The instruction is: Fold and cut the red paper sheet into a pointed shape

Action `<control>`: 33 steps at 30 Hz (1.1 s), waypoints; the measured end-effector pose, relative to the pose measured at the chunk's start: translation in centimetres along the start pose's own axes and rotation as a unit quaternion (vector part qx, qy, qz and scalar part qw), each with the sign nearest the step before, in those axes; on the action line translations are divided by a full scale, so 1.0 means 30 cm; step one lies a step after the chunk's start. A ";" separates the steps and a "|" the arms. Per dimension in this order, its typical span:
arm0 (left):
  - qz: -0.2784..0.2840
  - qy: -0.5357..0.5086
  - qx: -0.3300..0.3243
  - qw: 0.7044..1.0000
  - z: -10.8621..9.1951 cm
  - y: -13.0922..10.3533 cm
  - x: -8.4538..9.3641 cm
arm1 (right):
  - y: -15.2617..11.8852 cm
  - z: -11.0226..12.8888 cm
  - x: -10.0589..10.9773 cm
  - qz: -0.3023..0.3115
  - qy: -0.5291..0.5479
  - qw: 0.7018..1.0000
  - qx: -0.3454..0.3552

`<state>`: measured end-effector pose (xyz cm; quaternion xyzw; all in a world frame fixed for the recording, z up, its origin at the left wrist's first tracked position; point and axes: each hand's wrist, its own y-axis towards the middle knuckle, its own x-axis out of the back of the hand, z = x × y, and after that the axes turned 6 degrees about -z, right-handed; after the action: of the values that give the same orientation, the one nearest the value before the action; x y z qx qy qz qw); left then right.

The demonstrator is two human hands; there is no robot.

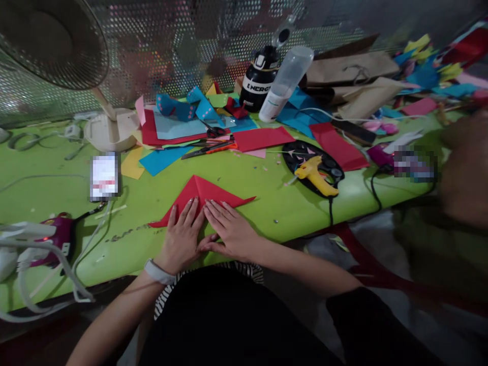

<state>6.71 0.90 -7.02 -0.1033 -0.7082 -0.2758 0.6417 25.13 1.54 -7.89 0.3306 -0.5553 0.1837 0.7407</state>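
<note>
A folded red paper lies on the green table near its front edge, its peak pointing away from me and a corner out to each side. My left hand rests flat on the paper's lower left part, fingers spread. Beside it, my right hand lies on the lower right part with its fingers stretched out. The two thumbs meet below the paper. Both hands cover the paper's lower middle, so that part is hidden.
Behind are scissors, coloured papers, a black bottle and a clear bottle. A yellow glue gun lies on a black tray at right. Left are a phone, cables and a fan. A person sits at far right.
</note>
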 end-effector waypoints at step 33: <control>0.063 0.028 0.102 0.992 -0.055 -0.020 0.016 | -0.031 -0.007 -0.008 -0.003 -0.017 1.000 -0.002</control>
<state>7.73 -0.55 -6.67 -0.0739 -0.7062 -0.1643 0.6848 25.79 1.03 -8.42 0.3343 -0.5673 0.1746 0.7321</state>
